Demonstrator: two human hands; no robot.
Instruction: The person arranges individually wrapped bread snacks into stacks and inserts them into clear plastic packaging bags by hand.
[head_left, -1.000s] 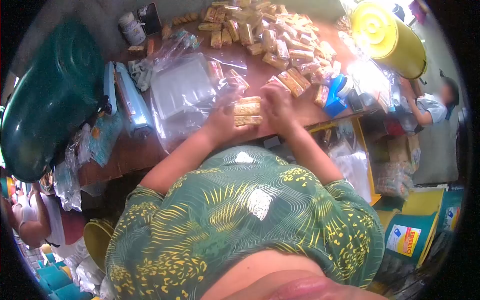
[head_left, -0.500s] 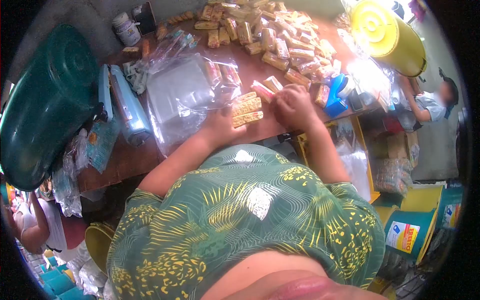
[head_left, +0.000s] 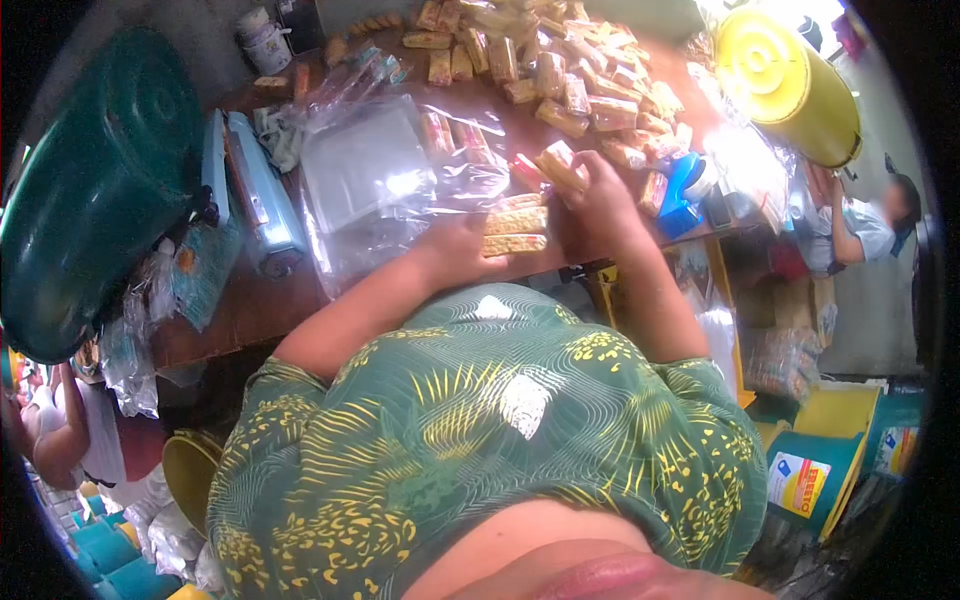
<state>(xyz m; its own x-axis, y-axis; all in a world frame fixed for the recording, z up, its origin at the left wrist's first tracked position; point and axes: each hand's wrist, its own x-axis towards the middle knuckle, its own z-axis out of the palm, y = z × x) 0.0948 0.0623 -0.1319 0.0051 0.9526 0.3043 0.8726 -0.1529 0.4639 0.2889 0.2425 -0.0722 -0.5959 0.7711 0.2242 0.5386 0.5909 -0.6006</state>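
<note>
1. Snack bars (head_left: 515, 240) sat in a small stack in the left hand (head_left: 455, 245), above the near part of the brown surface (head_left: 235, 315), their long sides roughly level and their ends toward the right hand (head_left: 605, 200).
2. The left hand was closed around the stack's left end; the right hand's fingers were clamped on a pale bar (head_left: 561, 166), held at a slant. The two hands were apart, with a narrow gap between them.
3. A red-and-yellow wrapped bar (head_left: 527, 172) lay just left of the pale bar; whether they touched could not be told.
4. Beyond the hands, a large pile of wrapped bars (head_left: 590, 85) was heaped loosely across the far side of the surface.
5. Clear plastic bags (head_left: 365, 160) lay flat to the left, glare on their film, with wrapped packs (head_left: 437, 132) at their right edge.
6. A blue tape dispenser (head_left: 682, 195) stood right of the right hand.
7. Farther left, a long light-blue device (head_left: 262, 195) rested beside a big dark-green tub (head_left: 125, 180).
8. On the far right, another person (head_left: 868, 228) was partly visible beside a yellow bucket (head_left: 785, 90).
</note>
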